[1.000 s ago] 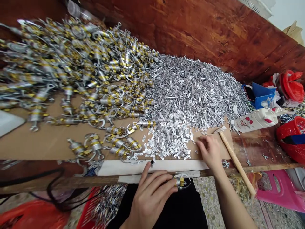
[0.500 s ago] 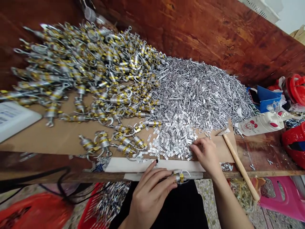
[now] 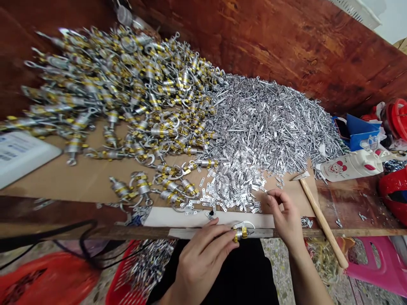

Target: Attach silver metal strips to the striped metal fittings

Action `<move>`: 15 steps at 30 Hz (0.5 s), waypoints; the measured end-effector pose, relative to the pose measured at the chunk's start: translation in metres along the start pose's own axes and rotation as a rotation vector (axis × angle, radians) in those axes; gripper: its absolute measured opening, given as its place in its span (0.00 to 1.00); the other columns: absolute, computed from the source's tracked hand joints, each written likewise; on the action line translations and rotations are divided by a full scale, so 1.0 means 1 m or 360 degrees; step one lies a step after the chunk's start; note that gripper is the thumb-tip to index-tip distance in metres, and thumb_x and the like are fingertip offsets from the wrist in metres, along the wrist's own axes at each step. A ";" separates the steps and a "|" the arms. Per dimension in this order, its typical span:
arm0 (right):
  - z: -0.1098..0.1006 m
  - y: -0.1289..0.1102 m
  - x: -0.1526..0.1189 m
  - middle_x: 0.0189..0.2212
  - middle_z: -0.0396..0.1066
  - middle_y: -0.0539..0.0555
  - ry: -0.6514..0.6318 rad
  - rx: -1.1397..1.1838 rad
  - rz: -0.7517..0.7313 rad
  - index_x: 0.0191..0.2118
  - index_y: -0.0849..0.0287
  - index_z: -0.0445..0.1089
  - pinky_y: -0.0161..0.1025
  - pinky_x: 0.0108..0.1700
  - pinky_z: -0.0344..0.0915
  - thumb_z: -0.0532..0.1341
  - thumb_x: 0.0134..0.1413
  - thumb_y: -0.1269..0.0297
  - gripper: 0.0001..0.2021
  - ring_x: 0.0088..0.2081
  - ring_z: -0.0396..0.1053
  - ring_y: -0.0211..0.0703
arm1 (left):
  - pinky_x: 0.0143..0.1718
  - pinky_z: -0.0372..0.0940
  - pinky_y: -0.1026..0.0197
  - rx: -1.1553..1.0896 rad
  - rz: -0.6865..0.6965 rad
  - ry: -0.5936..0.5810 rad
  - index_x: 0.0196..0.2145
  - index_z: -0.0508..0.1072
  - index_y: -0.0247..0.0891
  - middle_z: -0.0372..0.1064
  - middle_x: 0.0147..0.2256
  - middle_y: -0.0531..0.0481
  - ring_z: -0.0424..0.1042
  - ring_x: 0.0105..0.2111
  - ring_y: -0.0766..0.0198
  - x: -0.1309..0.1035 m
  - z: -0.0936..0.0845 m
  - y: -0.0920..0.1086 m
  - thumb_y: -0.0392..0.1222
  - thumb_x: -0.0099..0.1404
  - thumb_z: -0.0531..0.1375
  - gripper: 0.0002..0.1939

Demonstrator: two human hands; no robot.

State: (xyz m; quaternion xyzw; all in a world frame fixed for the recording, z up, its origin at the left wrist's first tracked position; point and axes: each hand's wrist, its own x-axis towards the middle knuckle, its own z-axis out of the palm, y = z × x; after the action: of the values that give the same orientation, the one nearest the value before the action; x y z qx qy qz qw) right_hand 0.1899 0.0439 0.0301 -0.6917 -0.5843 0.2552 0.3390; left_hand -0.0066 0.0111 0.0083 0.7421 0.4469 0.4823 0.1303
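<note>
My left hand (image 3: pixel 206 250) is closed round a silver-and-yellow metal fitting with a curved hook (image 3: pixel 241 233), held at the table's front edge. Its hooked end sticks out to the right past my fingertips. Farther right, my right hand (image 3: pixel 286 218) has thumb and forefinger pinched together on a small metal plate (image 3: pixel 264 190), only the tip of which shows. Just beyond that hand spreads a pile of small holed metal plates (image 3: pixel 237 186). To the left lies a large heap of similar hook fittings (image 3: pixel 127 89), several of them loose near the front.
A hammer (image 3: pixel 321 216) with a wooden handle lies at the right, its handle jutting over the table edge. Behind it lies a white bottle (image 3: pixel 349 165). A white box (image 3: pixel 25 156) sits at far left. Black cables (image 3: pixel 84 237) hang in front; a red basket (image 3: pixel 119 275) stands below.
My right hand has drawn back from the plate pile, a little to the right and towards me, pinching a small plate. My left hand keeps its grip on the hook fitting. The view has shifted slightly.
</note>
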 end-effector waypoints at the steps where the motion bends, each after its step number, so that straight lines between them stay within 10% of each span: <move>1: -0.002 -0.003 -0.005 0.31 0.70 0.52 -0.0013 -0.0019 -0.0056 0.35 0.58 0.68 0.35 0.34 0.64 0.54 0.57 0.60 0.08 0.33 0.67 0.40 | 0.43 0.71 0.62 0.0005 -0.0001 0.0004 0.35 0.72 0.37 0.72 0.30 0.53 0.73 0.35 0.66 0.000 0.000 0.000 0.34 0.62 0.57 0.05; 15: 0.003 -0.027 -0.043 0.30 0.69 0.51 -0.0318 0.0104 -0.0597 0.36 0.55 0.67 0.34 0.36 0.65 0.55 0.57 0.71 0.06 0.34 0.68 0.37 | 0.42 0.70 0.64 0.0103 0.0097 -0.0015 0.39 0.71 0.35 0.72 0.32 0.50 0.73 0.36 0.65 0.002 0.000 0.004 0.34 0.63 0.56 0.06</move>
State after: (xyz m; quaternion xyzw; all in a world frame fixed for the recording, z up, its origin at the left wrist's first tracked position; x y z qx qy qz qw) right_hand 0.1621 0.0050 0.0472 -0.5307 -0.7250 0.2738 0.3431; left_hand -0.0039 0.0099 0.0119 0.7614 0.4388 0.4679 0.0936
